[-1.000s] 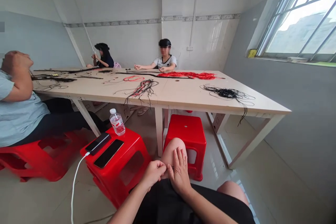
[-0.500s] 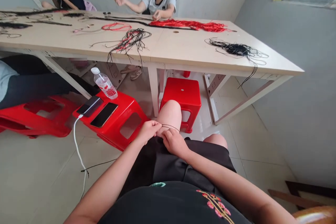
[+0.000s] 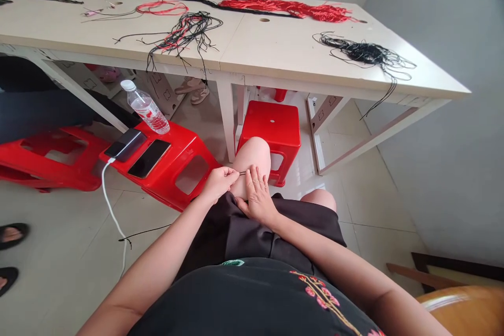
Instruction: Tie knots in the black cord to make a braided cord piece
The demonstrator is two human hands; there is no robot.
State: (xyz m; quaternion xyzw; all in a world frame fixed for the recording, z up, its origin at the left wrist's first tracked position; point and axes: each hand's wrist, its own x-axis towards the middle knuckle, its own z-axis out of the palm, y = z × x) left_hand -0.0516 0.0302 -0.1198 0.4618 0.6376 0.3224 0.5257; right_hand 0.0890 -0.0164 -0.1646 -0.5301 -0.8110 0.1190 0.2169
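My left hand (image 3: 219, 184) pinches a thin black cord (image 3: 242, 173) between thumb and fingertips, beside my bare knee (image 3: 254, 151). The cord runs in two strands across the thigh to my right hand (image 3: 258, 198). That hand lies flat on the thigh with its fingers stretched out, covering the rest of the cord there. A knotted black cord end (image 3: 144, 232) sticks out on the left, beyond my left forearm; whether it is the same cord is hidden.
A red stool (image 3: 189, 139) at my left carries a water bottle (image 3: 147, 107), a phone (image 3: 149, 158) and a power bank (image 3: 126, 144) with a white cable. Another red stool (image 3: 271, 121) stands ahead. On the table (image 3: 271, 58) lie black cord bundles (image 3: 368, 52) and red cords (image 3: 287, 9). People sit nearby.
My right hand has gone from curled fingers to lying flat on the thigh over the cord. The cord loop no longer shows. The view has tilted down; sandalled feet appear at left.
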